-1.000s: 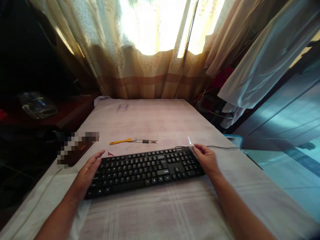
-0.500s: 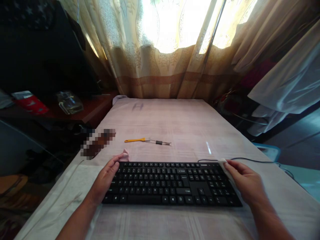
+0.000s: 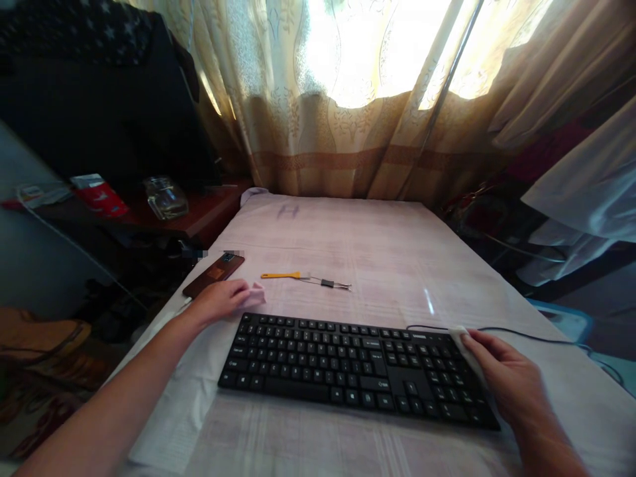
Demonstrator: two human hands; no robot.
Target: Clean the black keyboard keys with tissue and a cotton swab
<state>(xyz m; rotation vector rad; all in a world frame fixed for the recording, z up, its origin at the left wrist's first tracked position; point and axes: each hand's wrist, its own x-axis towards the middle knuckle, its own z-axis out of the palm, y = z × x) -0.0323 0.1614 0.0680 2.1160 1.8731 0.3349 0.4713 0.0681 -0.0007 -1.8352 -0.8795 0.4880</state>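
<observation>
A black keyboard (image 3: pixel 318 364) lies on the cloth-covered table, turned slightly so its right end is nearer to me. My left hand (image 3: pixel 226 299) is off the keyboard, just beyond its upper left corner, with its fingers closed on a small pink cloth (image 3: pixel 257 294). At the other end, my right hand (image 3: pixel 509 371) grips the keyboard's right edge, and a white cloth (image 3: pixel 460 333) is pinched under the thumb at the upper corner. The fingers beneath that edge are hidden.
Beyond the keyboard lie a yellow-handled brush (image 3: pixel 281 275) and a thin wire tool (image 3: pixel 328 283). A brown phone (image 3: pixel 213 275) rests by the left edge, close to my left wrist. The keyboard's cable (image 3: pixel 527 336) runs off right. A glass jar (image 3: pixel 166 197) stands on the side desk.
My left hand has let go of the keyboard's left end and moved up and away with the pink cloth. The keyboard has tilted clockwise. The view has shifted left.
</observation>
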